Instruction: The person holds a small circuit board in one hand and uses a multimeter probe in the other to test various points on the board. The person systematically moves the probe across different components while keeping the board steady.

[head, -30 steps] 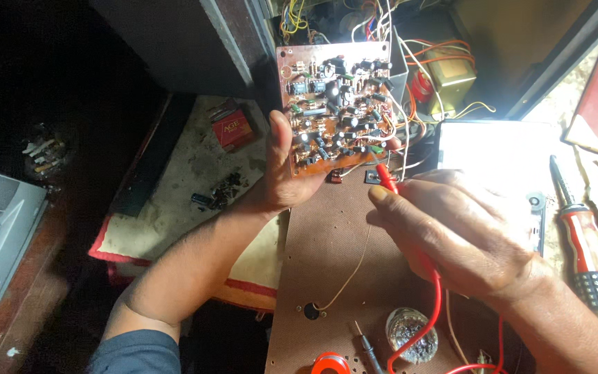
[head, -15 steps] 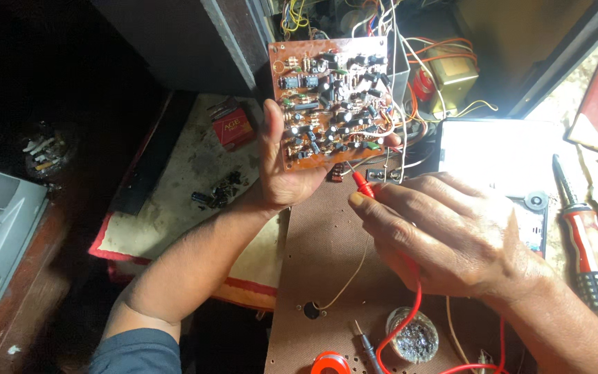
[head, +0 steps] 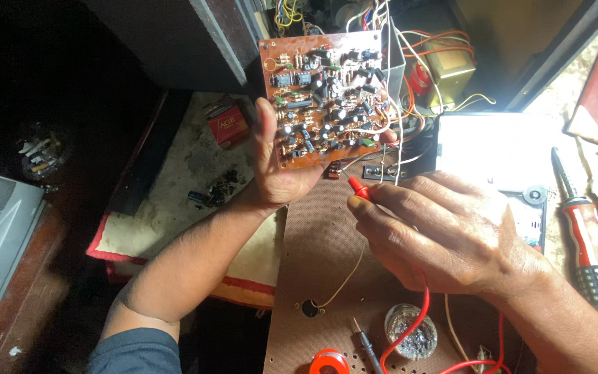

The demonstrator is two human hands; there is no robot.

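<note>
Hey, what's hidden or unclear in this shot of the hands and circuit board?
Head view:
- Circuit board underside: faces away; left hand covers its lower left corner.
- Red probe: body buried in right hand.
- Screwdriver: handle end cut by right edge.
- Board parts: too small to identify.

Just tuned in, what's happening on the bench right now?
A person's left hand holds a brown circuit board upright, parts facing the camera. The right hand pinches a red test probe, its tip just below the board's lower edge. A red-handled screwdriver lies at the right, and a small round tin sits near the probe's lead.
</note>
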